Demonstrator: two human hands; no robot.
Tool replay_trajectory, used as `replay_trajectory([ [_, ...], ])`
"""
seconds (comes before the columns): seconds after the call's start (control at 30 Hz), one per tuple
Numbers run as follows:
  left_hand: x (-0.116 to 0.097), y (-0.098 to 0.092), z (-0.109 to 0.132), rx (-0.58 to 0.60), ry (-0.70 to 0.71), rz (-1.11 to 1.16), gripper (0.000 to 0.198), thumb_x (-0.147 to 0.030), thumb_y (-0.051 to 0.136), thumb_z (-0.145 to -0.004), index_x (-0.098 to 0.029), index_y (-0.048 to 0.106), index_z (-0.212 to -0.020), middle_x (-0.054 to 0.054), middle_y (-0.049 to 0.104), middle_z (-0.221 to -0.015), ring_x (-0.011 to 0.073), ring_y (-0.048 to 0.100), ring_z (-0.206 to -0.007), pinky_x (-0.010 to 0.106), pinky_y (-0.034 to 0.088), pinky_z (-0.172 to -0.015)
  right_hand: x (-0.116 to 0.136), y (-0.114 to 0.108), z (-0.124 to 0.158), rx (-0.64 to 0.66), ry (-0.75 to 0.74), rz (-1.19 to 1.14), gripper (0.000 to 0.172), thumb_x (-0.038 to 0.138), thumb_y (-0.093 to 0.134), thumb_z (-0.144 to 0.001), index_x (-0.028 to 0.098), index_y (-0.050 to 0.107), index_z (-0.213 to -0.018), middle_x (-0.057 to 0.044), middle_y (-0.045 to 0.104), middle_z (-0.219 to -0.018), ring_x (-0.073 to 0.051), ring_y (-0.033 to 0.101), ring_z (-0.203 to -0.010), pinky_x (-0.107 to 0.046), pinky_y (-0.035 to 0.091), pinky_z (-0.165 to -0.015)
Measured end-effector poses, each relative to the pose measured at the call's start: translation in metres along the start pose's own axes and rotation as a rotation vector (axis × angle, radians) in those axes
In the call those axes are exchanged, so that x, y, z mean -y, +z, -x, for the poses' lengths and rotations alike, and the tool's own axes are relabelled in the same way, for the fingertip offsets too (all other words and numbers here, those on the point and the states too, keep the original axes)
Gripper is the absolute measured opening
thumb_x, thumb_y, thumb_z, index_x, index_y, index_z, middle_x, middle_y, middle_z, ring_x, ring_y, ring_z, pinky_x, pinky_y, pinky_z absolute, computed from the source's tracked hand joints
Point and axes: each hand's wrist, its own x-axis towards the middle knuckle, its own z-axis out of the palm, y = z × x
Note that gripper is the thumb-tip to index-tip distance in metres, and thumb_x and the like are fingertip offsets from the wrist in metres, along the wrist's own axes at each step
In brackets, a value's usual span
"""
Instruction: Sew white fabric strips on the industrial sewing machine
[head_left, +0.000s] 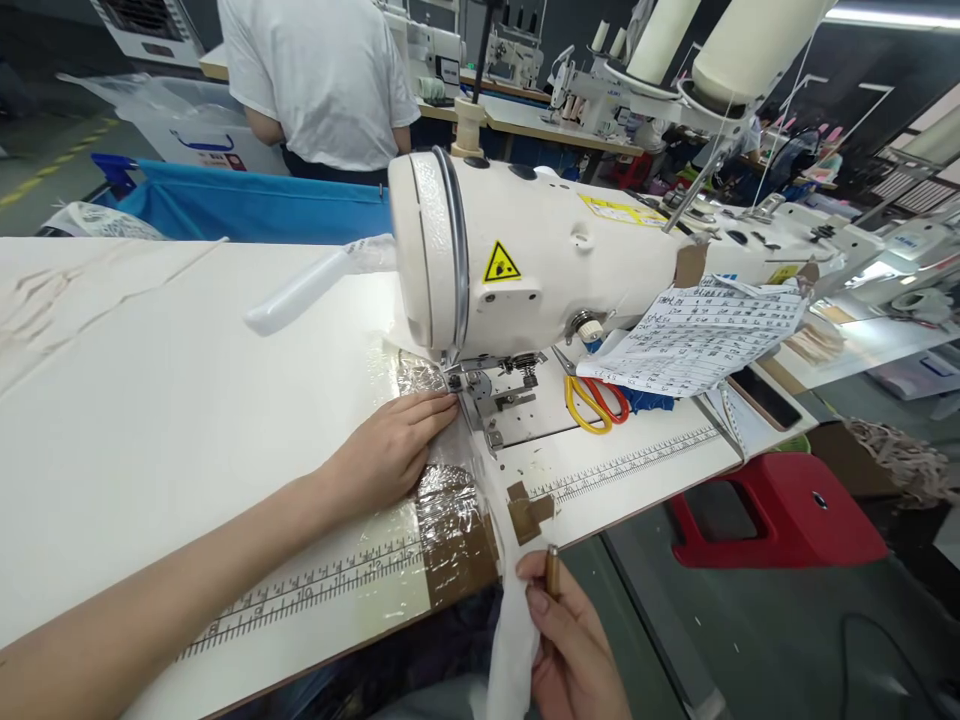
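A white industrial sewing machine (517,260) stands across the table. My left hand (386,450) lies flat with fingers stretched out, its fingertips at the presser foot (454,382) and touching the edge of a narrow white fabric strip (512,630). From the foot the strip runs toward me and hangs over the table's front edge. My right hand (577,640) is closed below that edge, pinching the strip. A thin tool with a brown, brass-like handle (553,572) also sticks up from its fingers; what kind it is cannot be made out.
Yellow and red-handled scissors (589,400) lie right of the needle area, beside a handwritten sheet (697,335). A phone (763,398) rests farther right. A red stool (780,510) stands below. Behind are a blue fabric bin (262,200) and a person in a white shirt (322,80).
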Motion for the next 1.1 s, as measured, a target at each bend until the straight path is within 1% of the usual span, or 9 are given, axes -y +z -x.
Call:
replay_trajectory([
  [0.1, -0.001, 0.002, 0.003, -0.009, 0.024, -0.029, 0.046, -0.01, 0.031, -0.098, -0.005, 0.058, -0.136, 0.015, 0.059, -0.14, 0.0275, 0.055, -0.132, 0.051, 0.054, -0.108, -0.011, 0.012, 0.003, 0.038, 0.067, -0.082, 0.051, 0.06, 0.084, -0.074, 0.021, 0.069, -0.103, -0.004, 0.055, -0.081, -0.016, 0.05, -0.068, -0.024, 0.042, -0.063],
  [0.23, -0.011, 0.006, 0.003, -0.039, 0.042, -0.184, 0.045, -0.008, 0.032, -0.097, -0.002, 0.061, -0.13, 0.017, 0.06, -0.137, 0.0321, 0.054, -0.13, 0.052, 0.056, -0.103, -0.009, 0.018, 0.01, -0.009, -0.118, 0.312, 0.051, 0.069, 0.066, -0.088, 0.019, 0.069, -0.101, 0.004, 0.031, -0.067, -0.012, 0.028, -0.058, -0.024, 0.024, -0.054],
  [0.3, -0.016, 0.005, 0.0, -0.058, 0.046, -0.245, 0.044, -0.007, 0.033, -0.096, 0.0, 0.063, -0.127, 0.019, 0.061, -0.133, 0.0335, 0.055, -0.126, 0.05, 0.058, -0.099, -0.002, 0.016, 0.011, -0.05, -0.176, 0.498, 0.056, 0.071, 0.056, -0.094, 0.018, 0.068, -0.106, 0.005, 0.028, -0.066, -0.013, 0.025, -0.057, -0.026, 0.02, -0.054],
  [0.4, -0.018, 0.002, -0.007, -0.054, 0.026, -0.282, 0.041, -0.006, 0.034, -0.096, -0.001, 0.064, -0.124, 0.02, 0.062, -0.125, 0.0339, 0.057, -0.117, 0.047, 0.061, -0.089, 0.007, 0.012, 0.006, -0.075, -0.232, 0.626, 0.057, 0.07, 0.05, -0.097, 0.017, 0.067, -0.112, 0.003, 0.035, -0.067, -0.014, 0.028, -0.058, -0.026, 0.022, -0.053],
  [0.53, -0.012, -0.001, -0.012, -0.044, -0.004, -0.251, 0.038, -0.008, 0.036, -0.096, -0.004, 0.066, -0.119, 0.018, 0.063, -0.115, 0.0315, 0.057, -0.105, 0.047, 0.061, -0.082, 0.018, 0.013, -0.003, -0.043, -0.289, 0.683, 0.052, 0.063, 0.048, -0.101, 0.017, 0.066, -0.116, 0.0, 0.047, -0.074, -0.014, 0.034, -0.06, -0.025, 0.027, -0.053],
  [0.73, -0.003, 0.001, -0.008, -0.096, 0.045, -0.026, 0.036, -0.008, 0.036, -0.099, -0.01, 0.066, -0.119, 0.014, 0.064, -0.109, 0.0258, 0.058, -0.101, 0.044, 0.058, -0.088, 0.031, 0.017, -0.011, 0.037, -0.306, 0.733, 0.044, 0.054, 0.045, -0.104, 0.016, 0.064, -0.117, 0.003, 0.037, -0.069, -0.014, 0.032, -0.058, -0.025, 0.028, -0.052],
  [0.9, -0.003, 0.002, -0.01, -0.112, 0.056, -0.135, 0.035, -0.007, 0.036, -0.098, -0.006, 0.064, -0.119, 0.016, 0.063, -0.113, 0.0283, 0.057, -0.104, 0.044, 0.057, -0.083, 0.038, 0.023, -0.021, 0.094, -0.281, 0.721, 0.037, 0.047, 0.046, -0.101, 0.017, 0.061, -0.117, 0.0, 0.046, -0.081, -0.015, 0.039, -0.065, -0.025, 0.034, -0.059],
  [0.97, -0.003, 0.001, -0.011, -0.115, 0.044, -0.175, 0.035, -0.007, 0.036, -0.097, -0.005, 0.063, -0.12, 0.017, 0.062, -0.113, 0.0293, 0.057, -0.103, 0.045, 0.057, -0.081, 0.042, 0.027, -0.026, 0.132, -0.269, 0.697, 0.035, 0.044, 0.046, -0.101, 0.017, 0.061, -0.118, 0.0, 0.046, -0.079, -0.016, 0.04, -0.066, -0.025, 0.034, -0.061],
  [1.1, -0.004, -0.001, -0.009, -0.123, 0.021, -0.07, 0.033, -0.006, 0.039, -0.096, -0.009, 0.064, -0.117, 0.014, 0.064, -0.108, 0.0264, 0.058, -0.098, 0.043, 0.056, -0.081, 0.047, 0.03, -0.031, 0.155, -0.286, 0.689, 0.036, 0.04, 0.045, -0.101, 0.017, 0.06, -0.124, 0.001, 0.045, -0.08, -0.014, 0.037, -0.063, -0.025, 0.032, -0.058],
])
